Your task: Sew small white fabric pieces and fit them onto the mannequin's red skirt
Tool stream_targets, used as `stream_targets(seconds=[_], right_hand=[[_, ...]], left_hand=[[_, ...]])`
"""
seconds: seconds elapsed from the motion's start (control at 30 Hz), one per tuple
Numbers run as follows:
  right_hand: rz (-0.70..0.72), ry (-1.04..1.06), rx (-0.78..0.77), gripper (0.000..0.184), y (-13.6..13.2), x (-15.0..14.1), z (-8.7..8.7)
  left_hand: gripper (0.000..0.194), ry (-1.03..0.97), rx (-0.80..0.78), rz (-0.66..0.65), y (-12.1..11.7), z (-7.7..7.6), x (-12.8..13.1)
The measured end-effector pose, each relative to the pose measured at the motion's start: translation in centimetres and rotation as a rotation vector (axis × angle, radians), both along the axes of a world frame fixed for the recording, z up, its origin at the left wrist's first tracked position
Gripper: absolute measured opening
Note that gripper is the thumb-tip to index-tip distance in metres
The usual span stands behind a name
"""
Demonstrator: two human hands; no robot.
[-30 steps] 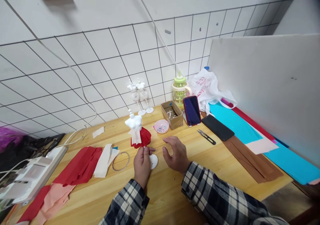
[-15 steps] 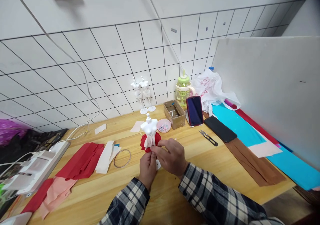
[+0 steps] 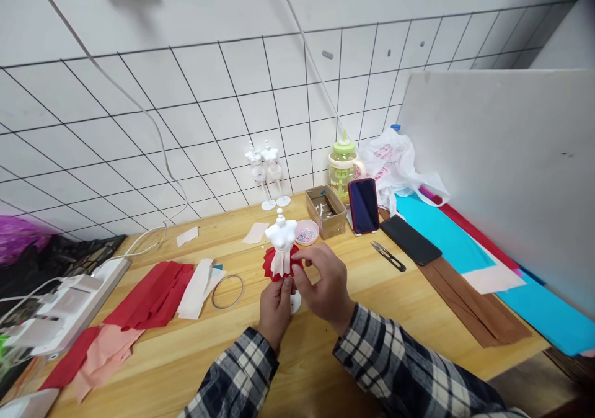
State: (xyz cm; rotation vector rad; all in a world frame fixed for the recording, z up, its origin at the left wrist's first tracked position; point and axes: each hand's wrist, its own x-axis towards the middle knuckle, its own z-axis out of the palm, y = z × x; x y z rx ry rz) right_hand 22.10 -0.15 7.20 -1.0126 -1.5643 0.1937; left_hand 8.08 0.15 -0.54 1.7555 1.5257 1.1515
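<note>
A small white dress-form mannequin (image 3: 281, 235) stands upright on a round base, wearing a red ruffled skirt (image 3: 269, 263) with a pale pink strip (image 3: 281, 263) hanging down its front. Below the skirt, my left hand (image 3: 275, 309) is closed around the mannequin's stem, its thumb up against the hem. At the skirt's right edge, my right hand (image 3: 328, 284) has its bent index finger and thumb on either side of the red cloth. Those fingertips are slightly apart and partly cover the edge. Behind the mannequin lies a pink dish (image 3: 307, 232) of small beads.
Thread snips (image 3: 388, 257), a black phone (image 3: 410, 239) and brown cloth (image 3: 469, 300) lie to the right. A cardboard box (image 3: 332, 219), a propped phone (image 3: 364, 205) and a bottle (image 3: 343, 168) stand behind. Red cloth (image 3: 151, 294), a metal ring (image 3: 227, 291) and a power strip (image 3: 79, 312) are left.
My right thumb has come away from the skirt's front toward its right edge, baring more of the pink strip. My left hand keeps its hold on the stem.
</note>
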Motion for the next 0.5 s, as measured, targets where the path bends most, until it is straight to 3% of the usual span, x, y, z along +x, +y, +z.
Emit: stream_targets(seconds=[0.13,0.27,0.37,0.5], right_hand=[[-0.06,0.076,-0.13,0.009,1.0,-0.3,0.6],[-0.036,0.151,-0.165,0.008,1.4,0.3,0.0],[0.029,0.174,-0.192,0.01,1.5,0.9,-1.9],[0.049,0.081,-0.301,0.013,2.3,1.2,-6.5]], left_hand=[[0.044,0.013,0.008,-0.023,0.0,-0.2,-0.2],[0.044,0.076,0.024,-0.021,0.3,-0.8,-0.5],[0.041,0.062,0.064,0.036,1.7,-0.7,-0.3],[0.037,-0.044,0.106,0.069,5.7,0.7,0.7]])
